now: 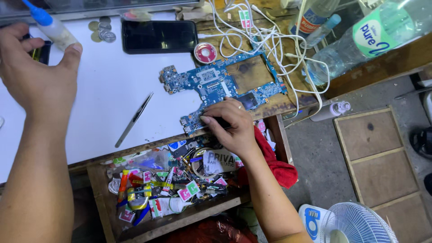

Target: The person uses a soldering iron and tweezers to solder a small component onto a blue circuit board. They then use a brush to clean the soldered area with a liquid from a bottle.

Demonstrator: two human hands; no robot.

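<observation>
1. The blue, irregularly shaped laptop circuit board (pixel 220 85) lies flat on the counter (pixel 103 103), partly on its white top and partly on the worn wooden edge at the right. A tangle of white cables (pixel 270 40) lies over the board's far corner.

2. Handling, as a judgement: the board looks thin, light and stiff, but fragile. Its face is crowded with small soldered parts and connectors, so it is best held by its bare edges or pinned at a corner, not pressed on the chips. It could slide easily on the smooth white surface.

3. The right hand (pixel 229 126) rests on the near lower edge of the board. Its fingers (pixel 211 118) are curled closed around a small dark object pressed against the board; what that object is cannot be told.

4. The left hand (pixel 33 67) is at the far left of the counter, well apart from the board. Its fingers (pixel 72 51) are partly closed, thumb and forefinger gripping a small translucent squeeze bottle with a blue nozzle (pixel 51 24).

5. Between the hands, a pair of slim metal tweezers (pixel 134 119) lies loose on the white top. A black smartphone (pixel 159 36) with a dark screen, a few silver coins (pixel 101 30) and a small round red reel (pixel 205 52) sit along the far side.

6. Below the counter's edge, an open wooden drawer (pixel 101 189) is packed with small colourful packets and tools, and a red cloth (pixel 276 164) hangs beside the right wrist.
</observation>
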